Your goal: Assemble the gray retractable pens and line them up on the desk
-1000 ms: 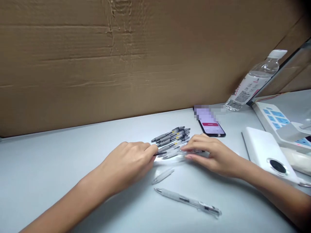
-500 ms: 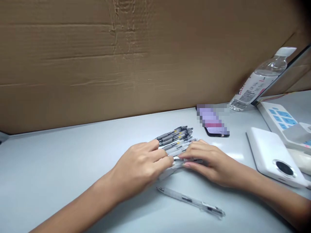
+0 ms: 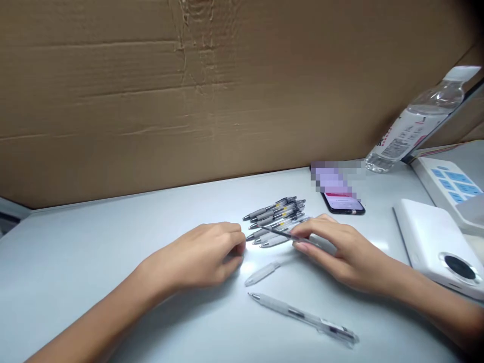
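**Hand state.** The left hand [image 3: 200,254] is half-open, with the fingers loosely curled, and no held item shows in it. Its fingertips sit just beside the pointed ends of the pens. The right hand [image 3: 344,249] rests palm-down with the fingers extended and its fingertips over the near edge of the pens. A thin dark rod [image 3: 282,232] runs out from under these fingers across the pens. Whether the right hand grips this rod or only touches it cannot be determined from this view.

**Work items.** The stack of pens [image 3: 276,217] lies between the two hands on the desk [image 3: 75,252]. The pens lie roughly parallel, with grey grips, and several carry yellow marks. The lowest pens are partly hidden by the right hand.

**Separated items.** A translucent pen part [image 3: 261,274] lies on the desk just in front of the stack. A complete clear pen [image 3: 298,315] lies further forward of the stack, apart from it.

**Current status.** Two items lie apart from the stack, and the remaining pens lie grouped.

**Surrounding items.** A smartphone [image 3: 342,203], its screen partly pixelated, lies just behind and to the right of the stack. A plastic water bottle [image 3: 416,121] lies tilted further behind and to the right. A white box [image 3: 434,242] with a black round disc and a panel with blue keys [image 3: 449,186] lie well to the right of the stack. A cardboard sheet [image 3: 189,101] stands behind the stack.
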The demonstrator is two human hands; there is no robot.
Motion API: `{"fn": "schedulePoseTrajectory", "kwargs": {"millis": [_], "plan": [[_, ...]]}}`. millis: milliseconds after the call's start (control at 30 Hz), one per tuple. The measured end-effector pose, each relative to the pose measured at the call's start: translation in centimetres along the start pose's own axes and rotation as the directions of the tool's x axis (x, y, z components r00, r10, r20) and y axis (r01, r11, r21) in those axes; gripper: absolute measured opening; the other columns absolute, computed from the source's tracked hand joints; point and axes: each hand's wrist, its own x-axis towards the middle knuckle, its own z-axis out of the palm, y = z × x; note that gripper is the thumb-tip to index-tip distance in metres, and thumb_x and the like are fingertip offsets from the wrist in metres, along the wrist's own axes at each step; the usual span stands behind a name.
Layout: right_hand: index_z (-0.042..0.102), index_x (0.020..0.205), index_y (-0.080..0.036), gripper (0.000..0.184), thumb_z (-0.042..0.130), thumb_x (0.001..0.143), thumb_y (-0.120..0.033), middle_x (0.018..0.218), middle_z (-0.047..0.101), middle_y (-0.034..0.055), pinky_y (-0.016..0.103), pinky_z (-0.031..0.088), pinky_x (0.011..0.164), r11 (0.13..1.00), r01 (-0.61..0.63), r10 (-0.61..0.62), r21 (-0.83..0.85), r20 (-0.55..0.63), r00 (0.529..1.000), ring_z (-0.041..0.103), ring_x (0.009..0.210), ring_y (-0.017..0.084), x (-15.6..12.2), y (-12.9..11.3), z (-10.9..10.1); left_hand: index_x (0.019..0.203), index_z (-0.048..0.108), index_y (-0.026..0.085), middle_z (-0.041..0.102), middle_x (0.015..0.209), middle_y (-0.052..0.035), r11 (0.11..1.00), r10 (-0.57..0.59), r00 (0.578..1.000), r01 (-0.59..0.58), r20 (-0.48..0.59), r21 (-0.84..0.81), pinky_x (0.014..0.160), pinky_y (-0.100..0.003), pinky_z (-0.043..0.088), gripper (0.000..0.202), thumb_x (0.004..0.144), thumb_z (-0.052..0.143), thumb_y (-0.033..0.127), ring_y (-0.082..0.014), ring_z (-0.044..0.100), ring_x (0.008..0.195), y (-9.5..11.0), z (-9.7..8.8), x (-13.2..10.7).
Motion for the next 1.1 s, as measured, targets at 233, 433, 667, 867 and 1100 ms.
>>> {"fn": "schedulePoseTrajectory", "kwargs": {"millis": [233, 433, 667, 867, 1100], "plan": [[0.062, 0.108, -0.024, 0.021, 0.046, 0.098, -0.033, 0.098, 0.069, 0.0047, 0.037, 0.045, 0.083, 0.999, 0.026, -0.021, -0.048, 0.1, 0.995, 0.059, 0.088, 0.021, 0.3, -0.1, -0.2, 0.086, 0.063, 0.022, 0.066, 0.085, 0.0006, 1.0, -0.006, 1.0, 0.006, 0.005, -0.027, 0.063, -0.023, 0.041, 0.017, 0.091, 0.046, 0.019, -0.014, 0.06, 0.072, -0.3, -0.6, -0.3], [0.062, 0.11, -0.025, 0.022, 0.046, 0.098, -0.034, 0.096, 0.068, 0.005, 0.038, 0.044, 0.082, 0.998, 0.026, -0.02, -0.053, 0.12, 0.993, 0.058, 0.087, 0.022, 0.4, 0.0, -0.2, 0.094, 0.064, 0.025, 0.069, 0.089, 0.0022, 0.993, -0.051, 0.987, 0.035, -0.152, -0.108, 0.066, -0.021, 0.043, 0.018, 0.095, 0.046, 0.024, -0.0124, 0.06, 0.074, -0.7, -1.5, -0.8], [0.061, 0.11, -0.025, 0.023, 0.045, 0.098, -0.036, 0.103, 0.068, 0.0052, 0.039, 0.044, 0.084, 0.998, 0.034, -0.029, -0.05, 0.106, 0.994, 0.057, 0.091, 0.023, 0.2, 0.3, -0.1, 0.103, 0.064, 0.024, 0.071, 0.098, 0.0, 0.996, 0.042, 0.975, -0.056, -0.219, -0.062, 0.074, -0.024, 0.046, 0.018, 0.096, 0.047, 0.025, -0.0152, 0.064, 0.084, -0.7, -1.1, -0.8], [0.062, 0.11, -0.026, 0.021, 0.046, 0.098, -0.033, 0.097, 0.068, 0.003, 0.038, 0.043, 0.083, 0.998, 0.042, -0.037, -0.049, 0.114, 0.993, 0.058, 0.086, 0.021, 0.3, 0.0, -0.1, 0.1, 0.067, 0.022, 0.071, 0.093, -0.001, 0.983, 0.163, 0.951, -0.179, -0.262, -0.039, 0.072, -0.024, 0.046, 0.021, 0.096, 0.046, 0.019, -0.0143, 0.064, 0.081, -0.2, -0.7, -0.3], [0.061, 0.114, -0.026, 0.023, 0.045, 0.099, -0.031, 0.096, 0.068, 0.004, 0.038, 0.043, 0.083, 0.997, 0.061, -0.055, -0.047, 0.121, 0.991, 0.058, 0.086, 0.021, 0.3, 0.0, 0.0, 0.1, 0.067, 0.02, 0.07, 0.086, -0.0026, 0.973, 0.204, 0.914, -0.229, -0.35, -0.031, 0.07, -0.024, 0.048, 0.023, 0.097, 0.044, 0.019, -0.0135, 0.064, 0.076, 0.8, 0.5, 0.2]]}}
